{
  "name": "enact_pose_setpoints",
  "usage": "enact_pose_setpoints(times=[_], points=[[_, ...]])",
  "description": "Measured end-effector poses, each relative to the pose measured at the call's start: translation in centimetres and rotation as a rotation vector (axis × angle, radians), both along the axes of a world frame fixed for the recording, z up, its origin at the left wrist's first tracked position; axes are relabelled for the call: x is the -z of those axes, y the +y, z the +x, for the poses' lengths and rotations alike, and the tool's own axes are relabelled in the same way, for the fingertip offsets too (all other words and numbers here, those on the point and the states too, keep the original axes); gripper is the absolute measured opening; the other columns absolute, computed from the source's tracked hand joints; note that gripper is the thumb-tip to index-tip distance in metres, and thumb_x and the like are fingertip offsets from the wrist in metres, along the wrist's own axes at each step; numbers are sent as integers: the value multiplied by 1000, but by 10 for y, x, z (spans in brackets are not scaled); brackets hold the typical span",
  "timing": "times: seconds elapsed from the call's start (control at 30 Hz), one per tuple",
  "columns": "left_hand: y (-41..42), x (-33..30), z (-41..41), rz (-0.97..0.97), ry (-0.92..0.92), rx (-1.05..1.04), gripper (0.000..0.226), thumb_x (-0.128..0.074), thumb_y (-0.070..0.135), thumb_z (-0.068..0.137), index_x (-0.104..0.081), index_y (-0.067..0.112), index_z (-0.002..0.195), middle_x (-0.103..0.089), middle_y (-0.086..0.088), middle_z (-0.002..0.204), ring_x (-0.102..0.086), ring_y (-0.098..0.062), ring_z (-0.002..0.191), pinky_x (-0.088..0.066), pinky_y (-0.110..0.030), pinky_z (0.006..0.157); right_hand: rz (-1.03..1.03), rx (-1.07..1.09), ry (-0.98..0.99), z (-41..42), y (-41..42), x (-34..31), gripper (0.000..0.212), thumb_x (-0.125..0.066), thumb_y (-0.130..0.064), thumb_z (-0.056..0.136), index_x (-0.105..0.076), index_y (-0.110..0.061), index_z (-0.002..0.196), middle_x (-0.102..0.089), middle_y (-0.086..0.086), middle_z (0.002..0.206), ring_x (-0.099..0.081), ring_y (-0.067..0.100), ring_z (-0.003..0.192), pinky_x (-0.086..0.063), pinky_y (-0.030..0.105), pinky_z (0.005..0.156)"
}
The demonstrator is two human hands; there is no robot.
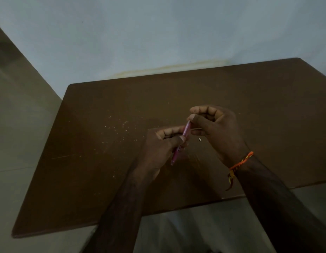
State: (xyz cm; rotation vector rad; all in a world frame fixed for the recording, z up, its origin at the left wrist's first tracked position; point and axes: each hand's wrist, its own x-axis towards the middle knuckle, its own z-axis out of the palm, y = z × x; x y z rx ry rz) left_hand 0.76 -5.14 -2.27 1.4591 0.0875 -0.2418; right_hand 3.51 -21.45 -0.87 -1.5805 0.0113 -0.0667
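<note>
The left hand (pixel 162 147) grips the pink pen (pixel 186 130) around its middle, over the brown tabletop (pixel 85 179). The right hand (pixel 217 128) pinches the pen's upper end. 1 small silver piece (pixel 199 139) lies just beside the pen.

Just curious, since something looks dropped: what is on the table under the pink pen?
A tiny silvery piece lies on the brown table, just right of the pink pen. The left hand and right hand hide whatever lies beneath them.
</note>
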Motion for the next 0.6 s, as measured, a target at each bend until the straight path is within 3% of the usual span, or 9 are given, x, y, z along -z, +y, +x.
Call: enact_pose_setpoints(times=[0.17,0.4,0.6], points=[[1,-2,1,-8,-2,-11,30,-66,-4,90,-78,22,98,-82,2,82,-76,-9,72,-59,-21,65,-50,-33,3,0,-1,2,11,-68,-24,87,-77,-20,92,-78,1,84,-76,16,80,-57,28,65],[2,1,1,23,-8,-37,27,-68,-2,90,-79,20,101,-83,-1,85,-77,-12,77,-60,-23,67,-102,-115,14,-2,-3,0,16,-63,-23,89,-78,-22,96,-79,0,88,-75,13,85,-56,26,68],[3,3,2,33,-9,-39,26,-69,0,89,-79,18,106,-83,-3,90,-77,-11,76,-59,-22,66,-164,-134,-1,-1,-3,-1,22,-59,-9,95,-77,-19,103,-78,1,91,-74,13,86,-56,28,70]])
